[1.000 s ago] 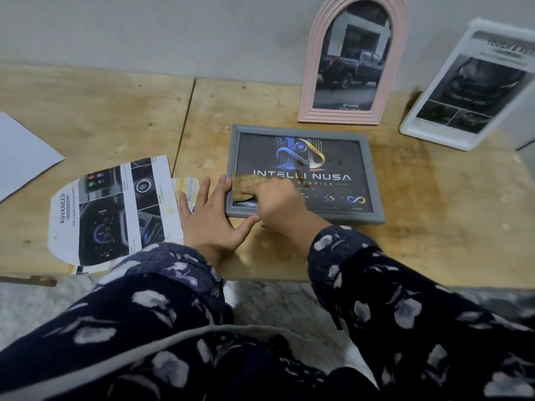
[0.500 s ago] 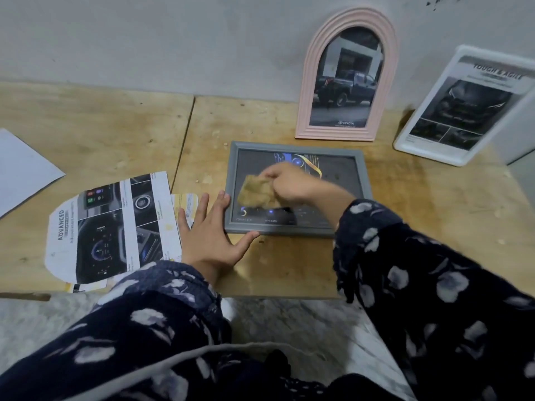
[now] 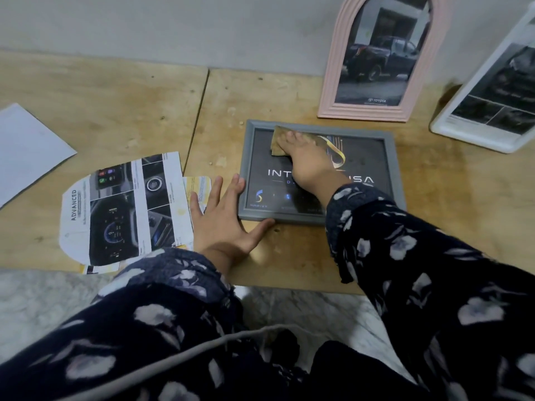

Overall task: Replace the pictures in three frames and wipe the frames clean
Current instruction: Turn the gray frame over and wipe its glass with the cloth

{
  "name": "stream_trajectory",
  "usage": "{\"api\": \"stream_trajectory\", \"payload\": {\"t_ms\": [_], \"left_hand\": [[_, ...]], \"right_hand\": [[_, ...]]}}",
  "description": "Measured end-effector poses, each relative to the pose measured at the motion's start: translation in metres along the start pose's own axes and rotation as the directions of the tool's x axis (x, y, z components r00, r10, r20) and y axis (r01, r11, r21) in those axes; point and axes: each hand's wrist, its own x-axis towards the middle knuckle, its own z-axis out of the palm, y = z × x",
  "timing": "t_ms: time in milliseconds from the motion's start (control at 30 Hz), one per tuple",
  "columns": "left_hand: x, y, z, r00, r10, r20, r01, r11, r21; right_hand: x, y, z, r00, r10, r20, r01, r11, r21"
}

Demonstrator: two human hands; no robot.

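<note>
Flatly, right hand (image 3: pixel 307 157) presses tan cloth (image 3: pixel 278 143) onto rectangular grey frame (image 3: pixel 396 169).

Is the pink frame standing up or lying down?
Standing up. The pink frame leans against the wall, bottom edge on the table.

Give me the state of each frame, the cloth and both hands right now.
Grey frame: flat on table, picture in.
Cloth: pressed on its glass, top left.
Right hand: flat on cloth.
Left hand: open, bracing frame corner.
Pink arched frame: upright, filled.
White frame: leaning, filled.
</note>
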Motion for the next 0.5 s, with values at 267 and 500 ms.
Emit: {"api": "stream_trajectory", "payload": {"t_ms": [267, 500], "left_hand": [[0.000, -0.002, 0.003, 1.000, 0.004, -0.021, -0.004, 1.000, 0.004], [-0.001, -0.004, 0.005, 0.999, 0.007, -0.041, -0.008, 1.000, -0.010]], "right_hand": [[-0.030, -0.005, 0.004, 0.998, -0.038, -0.045, 0.041, 0.998, 0.049], [-0.063, -0.010, 0.022, 0.996, -0.063, -0.057, 0.063, 0.998, -0.005]]}}
